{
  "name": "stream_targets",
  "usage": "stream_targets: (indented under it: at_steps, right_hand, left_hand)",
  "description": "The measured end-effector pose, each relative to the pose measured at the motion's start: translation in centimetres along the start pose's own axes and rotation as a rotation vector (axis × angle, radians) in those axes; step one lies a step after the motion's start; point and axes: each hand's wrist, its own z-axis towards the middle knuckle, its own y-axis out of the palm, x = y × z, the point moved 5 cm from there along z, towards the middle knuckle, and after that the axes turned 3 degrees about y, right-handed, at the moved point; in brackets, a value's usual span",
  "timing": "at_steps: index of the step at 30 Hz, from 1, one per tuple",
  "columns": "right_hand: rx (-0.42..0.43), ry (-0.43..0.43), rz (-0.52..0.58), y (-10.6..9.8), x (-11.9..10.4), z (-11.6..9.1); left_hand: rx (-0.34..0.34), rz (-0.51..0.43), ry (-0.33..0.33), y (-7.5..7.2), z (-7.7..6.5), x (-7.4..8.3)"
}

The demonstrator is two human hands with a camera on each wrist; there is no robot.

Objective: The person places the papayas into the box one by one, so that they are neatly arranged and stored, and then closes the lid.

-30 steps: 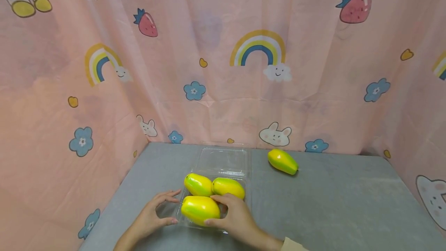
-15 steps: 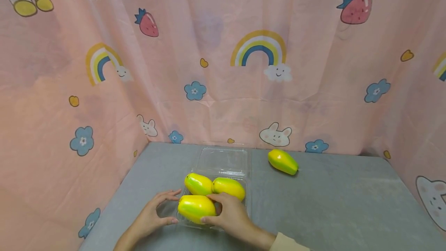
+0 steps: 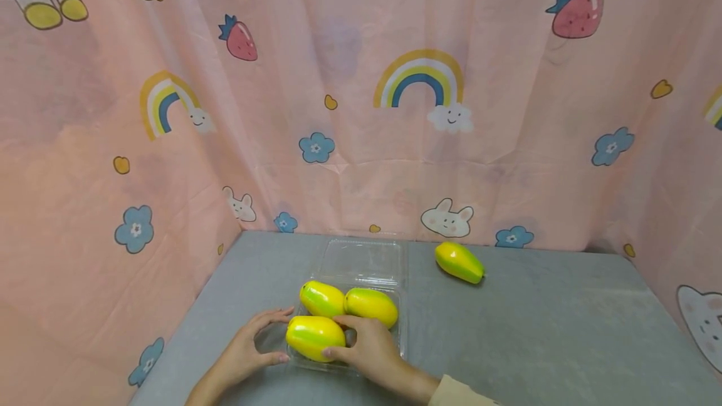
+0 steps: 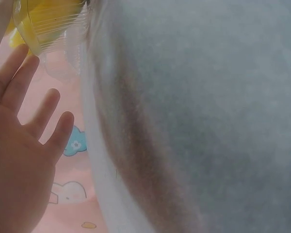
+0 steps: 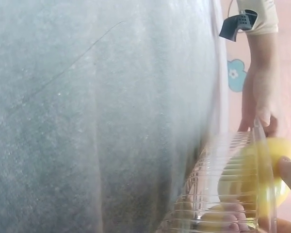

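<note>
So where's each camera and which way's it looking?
Head: worn on the head, facing forward and down at the fruit in the clear box; left hand and right hand show.
Left wrist: worn there, facing table and box edge; left hand shows.
Right wrist: worn there, facing table and box side; right hand, left arm show.
Both wrist views share box and fruit.

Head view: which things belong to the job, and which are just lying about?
In the job:
front fruit, held by the right hand
left rear fruit and right rear fruit, in the clear container, lid open
left hand, beside the container

Lying about:
lone fruit on the table, untouched; being alike, it may belong
patterned curtain, backdrop
</note>
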Motion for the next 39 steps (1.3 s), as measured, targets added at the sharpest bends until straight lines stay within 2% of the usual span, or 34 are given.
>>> stream_targets:
  at_steps: [9, 19, 39]
  right_hand:
    - [-0.053, 0.034, -0.014, 0.6, 0.3, 0.5]
    - [-0.053, -0.028, -0.04, 0.9, 0.2, 0.6]
    - [-0.082, -0.015, -0.065, 1.2, 0.6, 0.5]
  left_hand:
    - [0.003, 0.039, 0.016, 0.1, 0.0, -0.1]
    - [0.001, 0.053, 0.034, 0.1, 0.0, 0.0]
    - [-0.006, 0.017, 0.025, 0.1, 0.1, 0.0]
